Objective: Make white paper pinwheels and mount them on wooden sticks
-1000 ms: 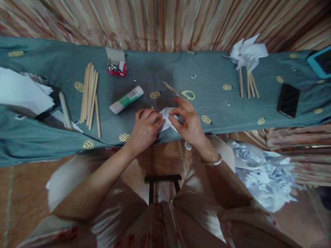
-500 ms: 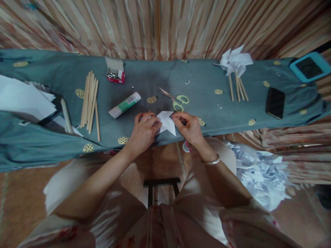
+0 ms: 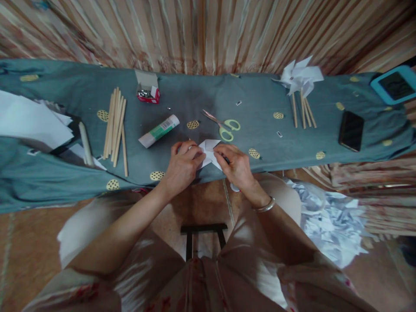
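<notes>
A folded white paper pinwheel [image 3: 210, 147] lies at the front edge of the cloth-covered table, between my two hands. My left hand [image 3: 186, 162] is closed on its left side, thumb and fingers pressing the paper. With thumb and fingers pinched together, my right hand [image 3: 234, 167] holds a flap of the same paper near its middle. Just beyond my hands lie scissors [image 3: 227, 128] with light green handles, blades parted a little. A white and green glue stick [image 3: 159, 131] rests beyond my left hand.
Wooden sticks [image 3: 115, 128] and white paper sheets [image 3: 30, 119] lie to the left. A small red box of metal pins [image 3: 147, 93] stands open at the back. Rightward are finished pinwheels [image 3: 300, 77], a black phone [image 3: 351, 131] and a blue-framed device [image 3: 396, 84]. White paper pieces fill a bag [image 3: 331, 221] below.
My right hand has moved a little left, bringing the paper's right-hand point in toward the middle. My left hand stays on the paper. The whole view has shifted slightly.
</notes>
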The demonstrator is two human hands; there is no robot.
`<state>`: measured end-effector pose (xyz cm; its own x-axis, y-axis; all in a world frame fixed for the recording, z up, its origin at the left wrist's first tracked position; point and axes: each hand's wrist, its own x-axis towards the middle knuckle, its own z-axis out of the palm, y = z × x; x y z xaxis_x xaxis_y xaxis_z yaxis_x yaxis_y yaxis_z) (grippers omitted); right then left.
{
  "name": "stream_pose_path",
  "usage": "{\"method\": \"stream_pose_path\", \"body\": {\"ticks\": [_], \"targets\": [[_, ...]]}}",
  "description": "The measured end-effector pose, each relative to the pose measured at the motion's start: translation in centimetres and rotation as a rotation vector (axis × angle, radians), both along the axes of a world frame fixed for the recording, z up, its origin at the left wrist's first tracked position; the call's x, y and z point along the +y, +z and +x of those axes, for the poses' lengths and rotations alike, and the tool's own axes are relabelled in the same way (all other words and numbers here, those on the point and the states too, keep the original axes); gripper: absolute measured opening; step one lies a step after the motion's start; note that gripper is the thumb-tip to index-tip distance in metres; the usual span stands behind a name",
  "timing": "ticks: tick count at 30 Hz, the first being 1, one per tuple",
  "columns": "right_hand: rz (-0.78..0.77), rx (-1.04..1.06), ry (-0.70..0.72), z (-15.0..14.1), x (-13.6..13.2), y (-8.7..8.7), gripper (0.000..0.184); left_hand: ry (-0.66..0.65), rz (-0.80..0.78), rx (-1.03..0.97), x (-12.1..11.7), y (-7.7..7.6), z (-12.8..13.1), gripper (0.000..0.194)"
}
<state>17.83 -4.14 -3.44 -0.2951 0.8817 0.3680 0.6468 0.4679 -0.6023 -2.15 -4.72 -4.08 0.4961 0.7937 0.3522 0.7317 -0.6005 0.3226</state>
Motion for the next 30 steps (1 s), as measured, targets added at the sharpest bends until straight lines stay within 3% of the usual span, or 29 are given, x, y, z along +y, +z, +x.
{"method": "stream_pose_path", "body": {"ticks": [11,30], "targets": [[0.098,-0.202,0.071,-0.33,-0.16,-0.35,0.032,-0.007,0.005,0.016,-0.12,0.03,-0.05,0.025],[0.033,-0.177,0.056,-0.98,-0.09,-0.28,0.027,0.008,-0.026,-0.008,-0.04,0.13,-0.04,0.027]]}}
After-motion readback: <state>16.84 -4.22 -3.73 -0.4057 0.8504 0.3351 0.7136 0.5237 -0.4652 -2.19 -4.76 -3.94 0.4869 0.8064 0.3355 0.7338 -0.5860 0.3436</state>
